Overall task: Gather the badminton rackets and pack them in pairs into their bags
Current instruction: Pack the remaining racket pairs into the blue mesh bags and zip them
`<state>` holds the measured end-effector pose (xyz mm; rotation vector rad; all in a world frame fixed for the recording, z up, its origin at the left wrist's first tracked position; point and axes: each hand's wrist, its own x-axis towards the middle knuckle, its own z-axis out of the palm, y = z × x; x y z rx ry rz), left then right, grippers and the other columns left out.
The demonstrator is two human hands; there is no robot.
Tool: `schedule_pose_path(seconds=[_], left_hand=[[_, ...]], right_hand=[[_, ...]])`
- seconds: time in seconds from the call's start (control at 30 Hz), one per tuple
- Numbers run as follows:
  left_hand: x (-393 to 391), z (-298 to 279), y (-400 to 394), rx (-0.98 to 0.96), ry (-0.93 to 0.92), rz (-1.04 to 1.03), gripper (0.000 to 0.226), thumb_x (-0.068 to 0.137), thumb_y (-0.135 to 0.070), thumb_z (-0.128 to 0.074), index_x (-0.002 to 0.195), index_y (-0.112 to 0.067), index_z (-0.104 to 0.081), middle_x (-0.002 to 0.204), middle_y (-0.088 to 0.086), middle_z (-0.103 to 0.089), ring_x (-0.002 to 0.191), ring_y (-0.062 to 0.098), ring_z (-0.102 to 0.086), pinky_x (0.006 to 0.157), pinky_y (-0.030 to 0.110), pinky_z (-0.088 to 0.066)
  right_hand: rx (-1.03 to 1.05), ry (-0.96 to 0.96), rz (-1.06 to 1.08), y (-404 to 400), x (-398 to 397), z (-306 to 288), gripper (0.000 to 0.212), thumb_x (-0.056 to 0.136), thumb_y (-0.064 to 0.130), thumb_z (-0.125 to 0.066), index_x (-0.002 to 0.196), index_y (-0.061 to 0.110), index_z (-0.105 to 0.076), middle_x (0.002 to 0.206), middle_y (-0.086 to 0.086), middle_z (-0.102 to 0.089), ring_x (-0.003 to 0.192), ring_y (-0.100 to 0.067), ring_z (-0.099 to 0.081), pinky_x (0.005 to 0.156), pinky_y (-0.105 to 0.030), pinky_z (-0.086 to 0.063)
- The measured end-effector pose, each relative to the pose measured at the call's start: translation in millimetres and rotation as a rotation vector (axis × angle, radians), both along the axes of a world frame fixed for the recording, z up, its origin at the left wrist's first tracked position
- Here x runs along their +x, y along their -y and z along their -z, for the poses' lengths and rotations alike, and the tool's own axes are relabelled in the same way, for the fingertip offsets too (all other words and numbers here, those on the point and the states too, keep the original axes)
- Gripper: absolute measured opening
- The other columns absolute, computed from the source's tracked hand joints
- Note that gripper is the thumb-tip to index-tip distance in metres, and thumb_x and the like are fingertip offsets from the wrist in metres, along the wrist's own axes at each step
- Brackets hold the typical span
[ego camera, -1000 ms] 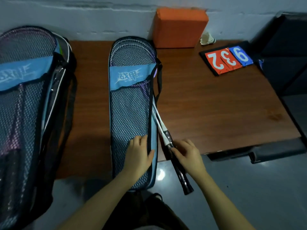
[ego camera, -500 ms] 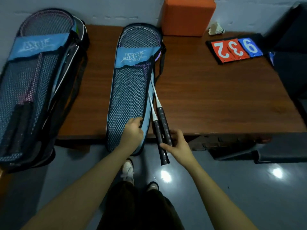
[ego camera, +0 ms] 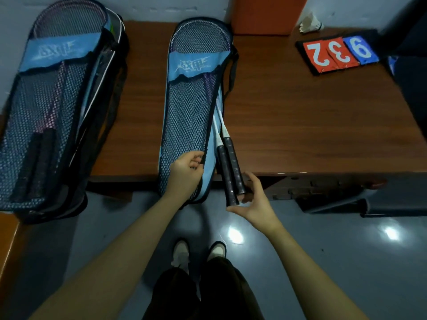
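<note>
A blue mesh racket bag [ego camera: 187,116] lies lengthwise on the brown table [ego camera: 300,121], its lower end hanging over the front edge. Two rackets sit with their heads inside it; their black handles [ego camera: 231,167] stick out along the bag's right side. My left hand [ego camera: 187,172] pinches the bag's open right edge near its lower end. My right hand [ego camera: 253,200] cups the butt ends of both handles from below. A second, larger bag [ego camera: 57,107] on the left holds rackets, handles visible through the mesh.
An orange block [ego camera: 265,15] stands at the back by the wall. A shuttlecock [ego camera: 310,25] and a flip scoreboard [ego camera: 337,53] reading 2 3 9 lie at the back right. A dark chair [ego camera: 411,65] is at the right. My shoes [ego camera: 198,252] are on the grey floor.
The two racket handles have slid further up into the bag. My right hand moved from gripping them to cupping their ends. My left hand shifted from pressing the mesh to pinching the bag's edge.
</note>
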<state>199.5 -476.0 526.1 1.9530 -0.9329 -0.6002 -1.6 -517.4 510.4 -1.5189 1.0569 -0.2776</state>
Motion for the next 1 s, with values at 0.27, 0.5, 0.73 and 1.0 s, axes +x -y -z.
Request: schedule_pose_path(seconds=[0.27,0.5,0.73,1.0], left_hand=[[2.9,-25.3,-4.1,-0.042,-0.146,0.025,0.031,0.083,0.005,-0.059,0.112,-0.002,-0.063,0.088,0.003,-0.060,0.077,0.011,-0.057,0.071,0.005,-0.046],[13.0,-59.6,1.3,-0.103,-0.382,-0.007,0.031,0.083,0.006,-0.060,0.112,-0.005,-0.063,0.089,-0.002,-0.060,0.080,0.000,-0.058,0.066,0.006,-0.048],[24.5,-55.0,-5.2,-0.137,-0.431,-0.065,0.031,0.085,0.004,-0.058,0.111,-0.012,-0.060,0.092,-0.004,-0.060,0.086,0.003,-0.059,0.071,0.012,-0.051],[39.0,-3.7,-33.7,-0.011,0.021,-0.011,0.021,0.081,-0.006,-0.066,0.102,-0.007,-0.064,0.091,0.004,-0.056,0.082,0.015,-0.056,0.075,0.024,-0.047]], right_hand=[[-0.055,0.124,0.191,-20.9,37.9,-27.5,0.073,0.060,0.018,-0.088,0.120,0.022,-0.045,0.110,0.012,-0.056,0.098,-0.003,-0.058,0.086,-0.019,-0.048],[-0.012,0.181,0.270,-44.3,68.1,-27.4,0.064,0.062,0.015,-0.087,0.114,0.024,-0.050,0.109,0.010,-0.060,0.097,0.003,-0.058,0.085,-0.015,-0.047],[0.026,0.259,0.250,-43.9,81.3,-26.8,0.057,0.070,0.000,-0.079,0.114,0.022,-0.050,0.107,0.007,-0.061,0.084,0.003,-0.061,0.073,-0.014,-0.049],[0.032,0.125,0.257,-55.2,101.9,14.7,0.062,0.062,0.004,-0.084,0.111,0.024,-0.052,0.105,0.000,-0.064,0.094,-0.014,-0.063,0.084,-0.030,-0.051]])
